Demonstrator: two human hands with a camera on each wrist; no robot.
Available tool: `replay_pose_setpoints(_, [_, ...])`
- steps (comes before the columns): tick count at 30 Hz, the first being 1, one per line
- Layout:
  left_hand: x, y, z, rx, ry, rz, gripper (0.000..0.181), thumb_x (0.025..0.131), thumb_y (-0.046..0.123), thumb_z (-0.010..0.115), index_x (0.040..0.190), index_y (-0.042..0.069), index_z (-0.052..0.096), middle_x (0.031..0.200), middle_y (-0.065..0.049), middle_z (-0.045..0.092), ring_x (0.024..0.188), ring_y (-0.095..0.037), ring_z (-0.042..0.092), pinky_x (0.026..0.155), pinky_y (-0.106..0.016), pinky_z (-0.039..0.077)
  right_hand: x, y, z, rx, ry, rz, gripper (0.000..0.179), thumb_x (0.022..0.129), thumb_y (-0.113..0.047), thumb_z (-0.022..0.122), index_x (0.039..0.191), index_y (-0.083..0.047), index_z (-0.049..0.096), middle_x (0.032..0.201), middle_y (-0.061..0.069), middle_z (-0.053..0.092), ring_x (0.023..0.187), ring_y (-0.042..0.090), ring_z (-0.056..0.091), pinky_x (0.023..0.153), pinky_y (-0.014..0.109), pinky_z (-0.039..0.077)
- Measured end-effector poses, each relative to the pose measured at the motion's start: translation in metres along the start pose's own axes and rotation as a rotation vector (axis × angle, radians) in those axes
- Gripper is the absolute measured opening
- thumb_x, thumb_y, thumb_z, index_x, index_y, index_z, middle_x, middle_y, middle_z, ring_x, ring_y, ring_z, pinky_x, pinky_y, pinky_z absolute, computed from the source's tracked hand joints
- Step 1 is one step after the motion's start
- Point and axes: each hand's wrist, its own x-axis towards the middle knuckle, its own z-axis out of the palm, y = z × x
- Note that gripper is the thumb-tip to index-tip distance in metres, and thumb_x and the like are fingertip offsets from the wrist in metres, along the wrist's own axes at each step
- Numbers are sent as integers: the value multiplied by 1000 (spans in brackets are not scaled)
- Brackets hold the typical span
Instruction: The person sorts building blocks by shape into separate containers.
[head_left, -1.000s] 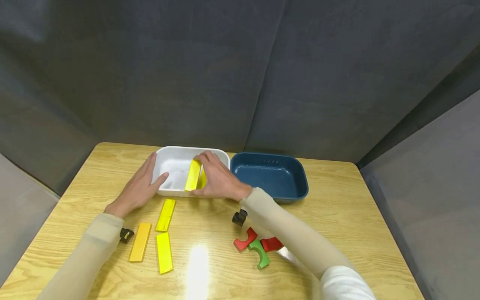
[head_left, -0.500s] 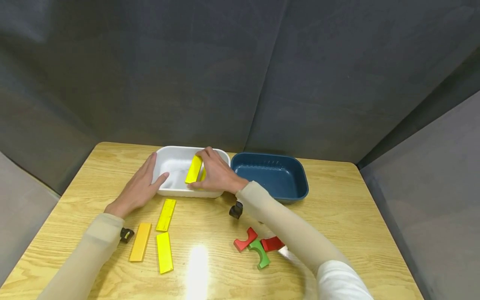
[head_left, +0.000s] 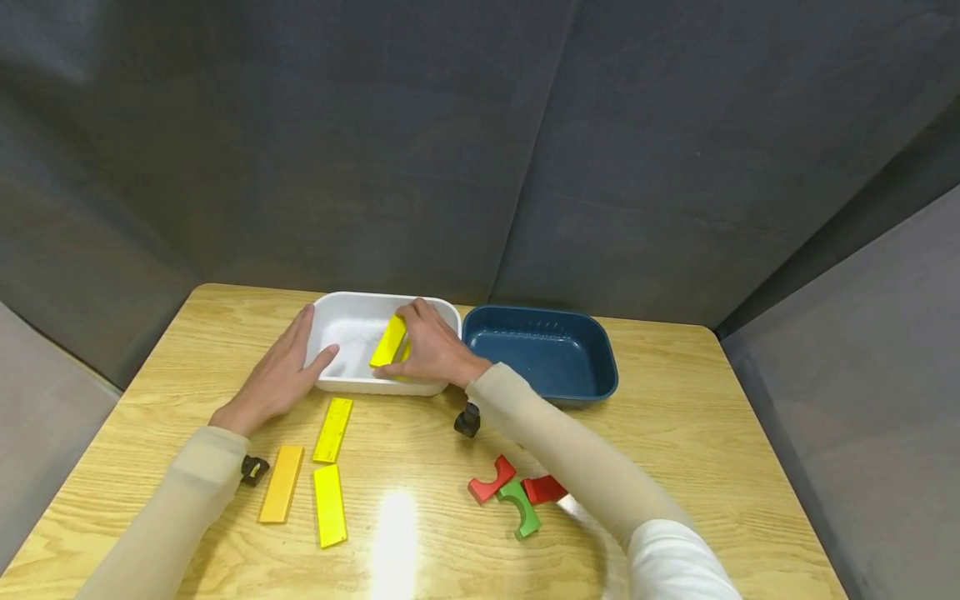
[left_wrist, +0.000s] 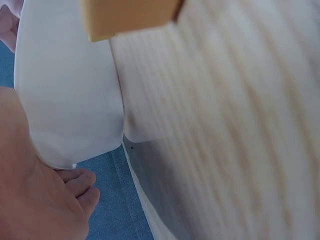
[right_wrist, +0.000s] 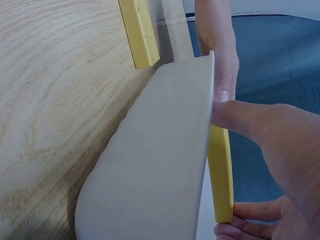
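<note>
My right hand [head_left: 431, 343] pinches a flat yellow block [head_left: 388, 340] inside the white bin [head_left: 341, 308], thumb at the near end and fingers at the far end. More yellow shows just right of that block, mostly hidden by the hand. In the right wrist view, the held yellow block [right_wrist: 221, 172] slants past the bin's rim between thumb and fingertips. At the bin's left end rests my left hand [head_left: 281, 367], its fingers straight along the outer side and the thumb over the near rim. The left wrist view shows its fingertips [left_wrist: 80, 187] beside the bin wall [left_wrist: 75, 100].
A dark blue bin [head_left: 540, 354] stands against the white one's right side. Two yellow blocks [head_left: 330, 504] and an orange-yellow block [head_left: 281, 485] lie at the front left. Red arch blocks [head_left: 492, 481] and a green arch block [head_left: 521, 508] lie near my right forearm.
My right hand has shifted slightly away from me with the yellow block, whose near end now lies farther inside the bin. The left hand has stayed in place.
</note>
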Motion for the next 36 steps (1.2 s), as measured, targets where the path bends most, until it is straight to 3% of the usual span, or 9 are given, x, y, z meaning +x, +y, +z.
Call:
replay_pose_setpoints(17, [0, 1, 0, 2, -6, 10, 95, 110, 64, 40, 172, 14, -11, 180, -9, -10, 165, -44, 6, 129, -66, 14, 1, 4, 4, 4, -27, 64, 97, 85, -57, 86, 157, -5, 46, 157, 12, 45, 130, 23, 51, 117, 36, 48])
replay_pose_setpoints(30, [0, 1, -3, 9, -9, -7, 94, 110, 64, 39, 172, 15, -12, 180, -9, -9, 165, -43, 5, 129, -67, 14, -10, 4, 0, 15, 14, -26, 84, 93, -51, 82, 155, -5, 49, 147, 11, 52, 125, 22, 50, 105, 33, 54])
replay_pose_setpoints(36, [1, 1, -3, 11, -13, -10, 95, 110, 65, 40, 172, 15, -12, 180, -8, -10, 165, -43, 5, 129, -67, 14, -21, 3, -6, 40, 38, -42, 80, 95, -50, 81, 154, -6, 50, 151, 11, 51, 129, 24, 50, 109, 37, 52])
